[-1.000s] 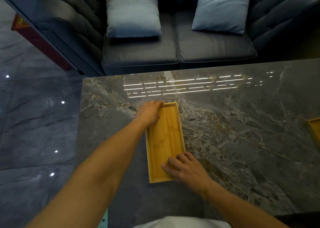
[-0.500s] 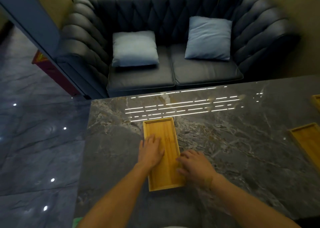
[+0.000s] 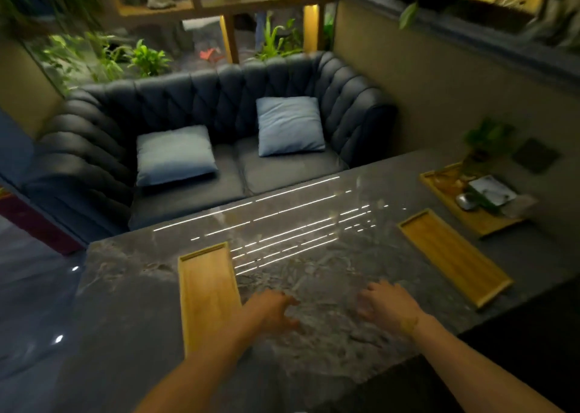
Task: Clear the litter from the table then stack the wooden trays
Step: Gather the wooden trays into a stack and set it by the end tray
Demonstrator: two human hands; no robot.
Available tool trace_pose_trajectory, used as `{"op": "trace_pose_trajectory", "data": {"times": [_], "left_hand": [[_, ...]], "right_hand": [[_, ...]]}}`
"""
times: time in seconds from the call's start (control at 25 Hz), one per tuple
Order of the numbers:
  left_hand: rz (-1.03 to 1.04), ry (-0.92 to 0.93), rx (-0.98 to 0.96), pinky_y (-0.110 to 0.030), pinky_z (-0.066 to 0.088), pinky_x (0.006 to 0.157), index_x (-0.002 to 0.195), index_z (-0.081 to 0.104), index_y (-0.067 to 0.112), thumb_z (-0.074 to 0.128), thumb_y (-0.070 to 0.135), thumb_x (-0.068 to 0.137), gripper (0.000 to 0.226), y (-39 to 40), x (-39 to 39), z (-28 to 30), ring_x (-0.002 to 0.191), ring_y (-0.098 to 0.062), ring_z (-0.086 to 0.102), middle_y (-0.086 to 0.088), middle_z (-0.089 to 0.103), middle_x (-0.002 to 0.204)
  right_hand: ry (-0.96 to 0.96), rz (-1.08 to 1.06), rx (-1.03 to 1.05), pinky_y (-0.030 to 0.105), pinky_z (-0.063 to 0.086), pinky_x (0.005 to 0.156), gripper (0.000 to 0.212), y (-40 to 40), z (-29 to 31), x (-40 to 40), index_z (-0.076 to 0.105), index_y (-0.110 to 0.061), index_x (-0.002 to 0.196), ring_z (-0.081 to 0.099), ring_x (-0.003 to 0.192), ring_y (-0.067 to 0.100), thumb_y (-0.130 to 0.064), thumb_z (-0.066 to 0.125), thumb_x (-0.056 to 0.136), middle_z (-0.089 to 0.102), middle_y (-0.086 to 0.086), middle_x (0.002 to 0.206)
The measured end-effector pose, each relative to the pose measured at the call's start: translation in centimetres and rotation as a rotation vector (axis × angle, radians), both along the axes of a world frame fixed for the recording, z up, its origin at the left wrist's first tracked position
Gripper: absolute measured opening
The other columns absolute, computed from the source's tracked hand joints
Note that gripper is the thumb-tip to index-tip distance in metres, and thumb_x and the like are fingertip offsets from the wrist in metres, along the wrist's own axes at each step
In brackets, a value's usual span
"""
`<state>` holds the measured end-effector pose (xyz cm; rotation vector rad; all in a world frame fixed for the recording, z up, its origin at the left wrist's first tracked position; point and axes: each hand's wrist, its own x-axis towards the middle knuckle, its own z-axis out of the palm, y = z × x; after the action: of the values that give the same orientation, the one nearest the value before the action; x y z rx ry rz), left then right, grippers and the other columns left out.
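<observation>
— What does the head view give you?

— Both of mine are empty: left hand (image 3: 272, 314) and right hand (image 3: 386, 306) spread loose over the marble table (image 3: 314, 343), holding nothing.

— And the trays?

— I count three. The near tray (image 3: 207, 290) lies just beside my left hand, the middle tray (image 3: 453, 255) off to my right, the far tray (image 3: 452, 201) beyond it with clutter in it.

— How will they handle?

— Stiff, light wood, I'd judge; take them by the long rims.

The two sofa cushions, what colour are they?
Light blue, both cushions, on the dark sofa; seen in the head view.
</observation>
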<state>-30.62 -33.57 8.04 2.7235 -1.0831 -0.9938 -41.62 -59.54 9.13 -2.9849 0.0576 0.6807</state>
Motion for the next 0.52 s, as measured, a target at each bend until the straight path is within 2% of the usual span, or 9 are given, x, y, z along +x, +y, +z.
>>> {"op": "trace_pose_trajectory", "data": {"times": [0.2, 0.52], "left_hand": [[-0.182, -0.12, 0.014, -0.042, 0.042, 0.102, 0.135, 0.048, 0.032, 0.051, 0.062, 0.084, 0.059, -9.7, -4.6, 0.2, 0.126, -0.027, 0.05, -0.002, 0.052, 0.14], [-0.363, -0.254, -0.103, -0.041, 0.036, 0.106, 0.131, 0.051, 0.032, 0.044, 0.066, 0.082, 0.06, -22.0, -9.3, 1.0, 0.126, -0.021, 0.049, 0.004, 0.053, 0.136]], "right_hand": [[-0.072, -0.147, -0.08, 0.042, 0.042, 0.096, 0.041, -9.2, 1.9, -10.1, 0.055, -0.029, 0.126, 0.05, 0.122, 0.024, -0.049, 0.046, 0.092, 0.056, 0.001, 0.13], [-0.107, -0.421, -0.103, 0.041, 0.043, 0.094, 0.045, -18.5, 2.5, -20.6, 0.049, -0.035, 0.133, 0.049, 0.12, 0.021, -0.052, 0.045, 0.091, 0.055, -0.003, 0.131]]}}
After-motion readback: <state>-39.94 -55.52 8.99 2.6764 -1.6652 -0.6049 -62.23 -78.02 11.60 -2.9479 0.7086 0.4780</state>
